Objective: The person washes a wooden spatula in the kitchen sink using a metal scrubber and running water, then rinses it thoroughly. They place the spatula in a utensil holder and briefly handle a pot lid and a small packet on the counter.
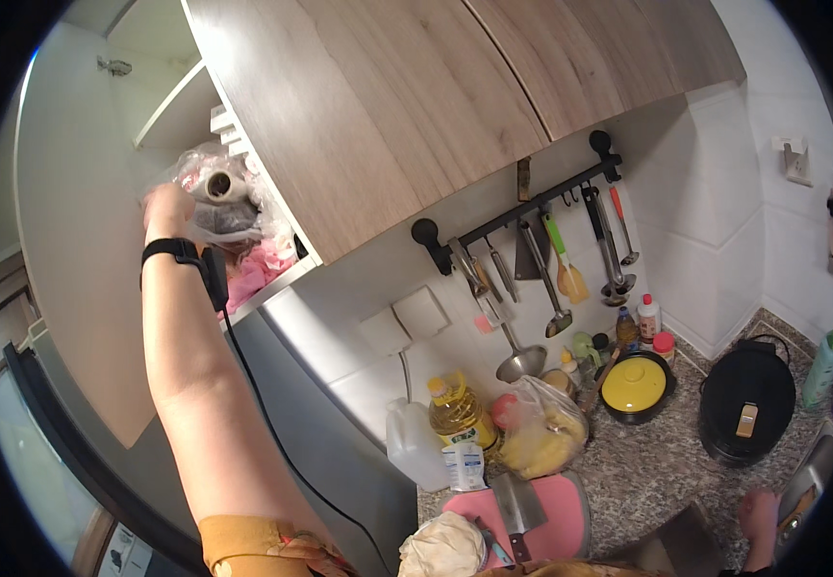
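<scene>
My left arm is raised to an upper wall cabinet (171, 122) whose door (77, 238) stands open. My left hand (168, 205) is at the cabinet's mouth, beside a clear plastic bag (200, 162) and a roll with a hollow core (223, 186). Its fingers are hidden from me, so whether they grip the bag is unclear. Pink crumpled plastic (261, 270) lies below the roll. At the lower right, my right hand (758, 513) is by the rim of a metal sink (810, 461). Its fingers look curled, and nothing in them can be made out.
A cleaver (519, 505) lies on a pink cutting board (564, 512). Behind are an oil bottle (457, 411), a bag of yellow food (543, 440), a yellow-lidded pot (633, 386) and a black appliance (748, 404). Utensils hang from a black rail (539, 202).
</scene>
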